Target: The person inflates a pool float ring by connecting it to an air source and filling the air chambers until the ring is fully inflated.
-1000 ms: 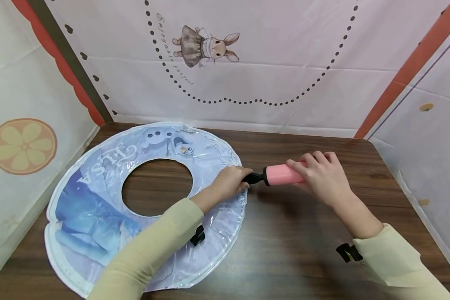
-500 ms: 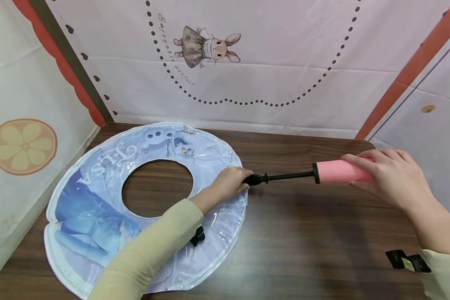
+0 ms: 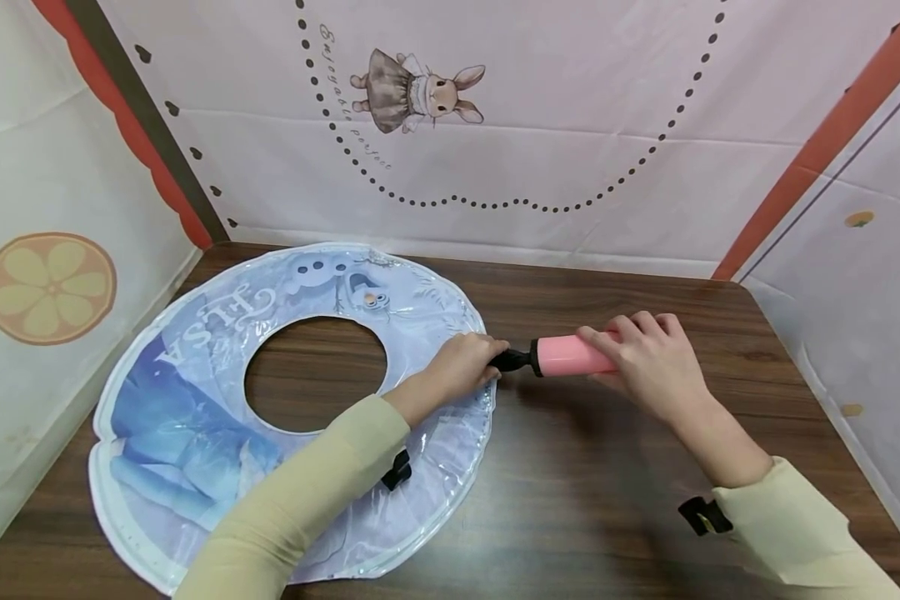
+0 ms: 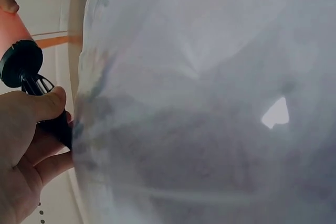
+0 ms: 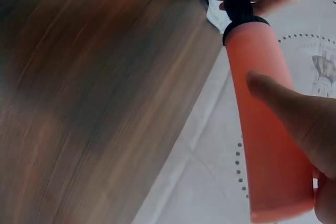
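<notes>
A blue and lilac swim ring (image 3: 187,433) with a cartoon print lies flat on the table, partly filled with air. At its right rim my left hand (image 3: 461,367) pinches the black nozzle end (image 3: 512,360) of a hand pump, seen close up in the left wrist view, where the nozzle meets the ring's edge. My right hand (image 3: 652,362) grips the pump's pink barrel (image 3: 570,356), its thumb along the side in the right wrist view. The barrel sits right up against the black end, so no rod shows. The ring's valve is hidden by the left fingers.
The dark wood table (image 3: 607,517) runs under everything. A pale printed cloth wall (image 3: 570,108) stands at the back, with more cloth at the left (image 3: 30,400) and right (image 3: 885,317). Each wrist wears a black strap, one of them the right strap (image 3: 705,517).
The right hand drew the pink barrel out to the right, baring a black rod, then pushed it back left against the black end. My left hand and the ring stayed in place.
</notes>
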Motion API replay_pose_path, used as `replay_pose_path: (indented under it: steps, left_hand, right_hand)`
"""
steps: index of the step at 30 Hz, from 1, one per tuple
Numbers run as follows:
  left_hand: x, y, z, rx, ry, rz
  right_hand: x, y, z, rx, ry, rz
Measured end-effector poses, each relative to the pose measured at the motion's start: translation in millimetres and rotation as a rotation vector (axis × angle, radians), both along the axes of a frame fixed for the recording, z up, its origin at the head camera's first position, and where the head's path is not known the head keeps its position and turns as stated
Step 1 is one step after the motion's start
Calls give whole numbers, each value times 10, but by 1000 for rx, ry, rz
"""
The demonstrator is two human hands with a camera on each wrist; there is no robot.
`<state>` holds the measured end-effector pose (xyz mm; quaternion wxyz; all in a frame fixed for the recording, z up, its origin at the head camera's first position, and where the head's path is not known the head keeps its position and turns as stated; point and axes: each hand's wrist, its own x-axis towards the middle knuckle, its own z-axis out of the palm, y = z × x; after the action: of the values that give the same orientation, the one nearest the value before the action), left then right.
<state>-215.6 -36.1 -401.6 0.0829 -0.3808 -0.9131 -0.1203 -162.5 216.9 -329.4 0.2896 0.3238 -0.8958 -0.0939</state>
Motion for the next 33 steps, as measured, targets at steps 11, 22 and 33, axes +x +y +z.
replay_pose_path:
  steps: [11, 22, 33]
  left_hand:
    - [-40, -39, 25, 50, -77, 11]
    - [-22, -33, 12, 67, -58, 5]
    - [-8, -19, 13, 79, -51, 23]
  right_hand:
    - [174, 553, 377, -30, -79, -88]
    - [149, 361, 284, -9, 0, -46]
    - [-13, -10, 15, 5, 29, 1]
